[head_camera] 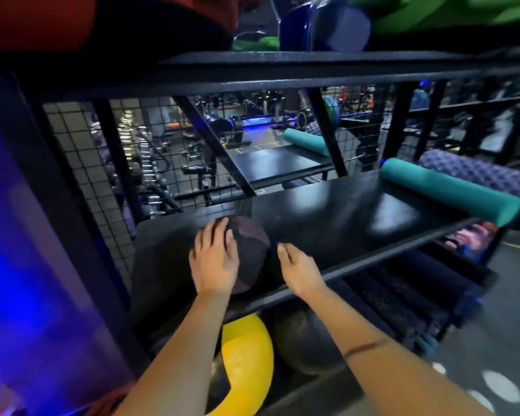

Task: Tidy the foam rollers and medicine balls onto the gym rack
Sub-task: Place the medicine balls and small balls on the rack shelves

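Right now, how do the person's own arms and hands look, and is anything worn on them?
Both forearms are bare, with no sleeves in view. The left hand and right hand wear no gloves, and I see no rings. A thin dark band crosses the right forearm.

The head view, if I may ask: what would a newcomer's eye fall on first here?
Two bare arms reach to the middle shelf, where the left hand rests on a dark medicine ball and the right hand is open close beside it. A teal foam roller lies at the right end of that shelf. Below, a bright yellow ball sits on the lower level.
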Motion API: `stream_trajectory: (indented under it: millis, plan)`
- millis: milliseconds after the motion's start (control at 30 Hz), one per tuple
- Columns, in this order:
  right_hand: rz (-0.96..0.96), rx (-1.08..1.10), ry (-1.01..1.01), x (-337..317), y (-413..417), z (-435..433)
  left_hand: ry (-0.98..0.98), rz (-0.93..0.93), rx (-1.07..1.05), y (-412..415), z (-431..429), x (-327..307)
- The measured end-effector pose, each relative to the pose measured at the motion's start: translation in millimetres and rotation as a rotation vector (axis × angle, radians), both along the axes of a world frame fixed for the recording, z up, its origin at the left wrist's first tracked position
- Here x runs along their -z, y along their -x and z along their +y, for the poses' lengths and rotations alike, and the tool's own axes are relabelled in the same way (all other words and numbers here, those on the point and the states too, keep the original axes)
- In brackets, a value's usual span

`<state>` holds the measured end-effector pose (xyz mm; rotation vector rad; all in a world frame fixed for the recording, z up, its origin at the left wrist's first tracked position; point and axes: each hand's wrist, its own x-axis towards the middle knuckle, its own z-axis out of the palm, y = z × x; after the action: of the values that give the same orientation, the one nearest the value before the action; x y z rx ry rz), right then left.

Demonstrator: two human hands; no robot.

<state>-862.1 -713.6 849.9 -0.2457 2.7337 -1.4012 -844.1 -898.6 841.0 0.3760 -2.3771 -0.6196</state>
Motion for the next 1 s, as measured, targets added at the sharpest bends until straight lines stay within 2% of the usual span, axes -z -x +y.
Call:
stream_trajectory:
  millis: [233,400,567,633,700,767,800,867,933,1000]
  plan:
    - [-0.003,0.181,-0.028,14.0,-43.9,57.2,-0.035,-0.122,-0.004,-14.7,11.1,-5.8]
    - [-0.009,0.197,-0.011,8.7,-66.2,74.1,0.059,-0.206,0.068,-18.6,31.6,-10.6]
    - [-0.007,0.151,0.014,2.9,-89.9,89.0,0.012,-0.292,0.13,-21.1,30.3,-25.9]
    - [-0.001,0.136,0.025,8.7,-96.1,101.8,0.073,-0.196,0.123,-33.4,33.5,-27.2]
    - [0.019,0.154,0.04,19.2,-102.2,117.2,0.209,0.091,0.127,-58.0,50.7,-21.9]
    - [0.029,0.182,0.062,39.6,-109.9,133.7,0.214,0.366,0.23,-87.8,83.6,-2.0]
    - [0.014,0.198,0.075,54.1,-114.3,142.5,0.168,0.391,0.295,-101.8,103.3,14.1]
    - [-0.064,0.247,0.091,88.6,-123.6,161.1,0.029,0.196,0.416,-123.7,138.0,62.4]
    - [-0.152,0.284,0.062,129.7,-136.8,181.6,-0.159,-0.19,0.49,-142.4,161.3,128.1]
    - [-0.3,0.267,-0.065,169.6,-155.9,202.3,-0.225,-0.57,0.514,-161.5,174.2,199.1]
